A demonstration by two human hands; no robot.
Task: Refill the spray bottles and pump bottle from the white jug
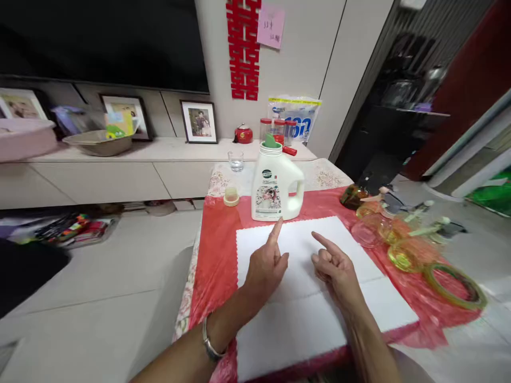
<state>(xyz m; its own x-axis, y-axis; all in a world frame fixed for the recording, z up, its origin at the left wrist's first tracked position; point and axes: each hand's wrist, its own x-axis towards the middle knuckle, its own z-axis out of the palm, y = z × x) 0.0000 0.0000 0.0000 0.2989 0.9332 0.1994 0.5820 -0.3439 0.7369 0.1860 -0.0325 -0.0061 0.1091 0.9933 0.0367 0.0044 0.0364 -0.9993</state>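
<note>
Detergent bottle: a white detergent bottle (275, 186) with a green cap stands upright at 12 o'clock of the white mat (295, 324), just off its far edge.
Left hand: the left hand (265, 268) hovers over the mat, index finger out, its tip just short of the bottle's foot; the other fingers are curled in and it holds nothing. There is a metal bracelet (209, 340) on the wrist.
Right hand: the right hand (337, 268) is just beside it at 3 o'clock, index finger pointing to 10 o'clock, the rest loosely curled, empty.
Surface: the mat lies on a red tablecloth (217, 250).
Near the bottle: a small measuring cap (231, 197) at 9 o'clock, a drinking glass (236, 160) at 11 o'clock.
Mat's right side: amber and green glass dishes (399, 250) from 1 to 3 o'clock.
Room: a pale sideboard (120, 154) along the far wall carries a framed photo (198, 122); a red paper cutout (242, 48) hangs above it; light floor tiles (99, 276).
</note>
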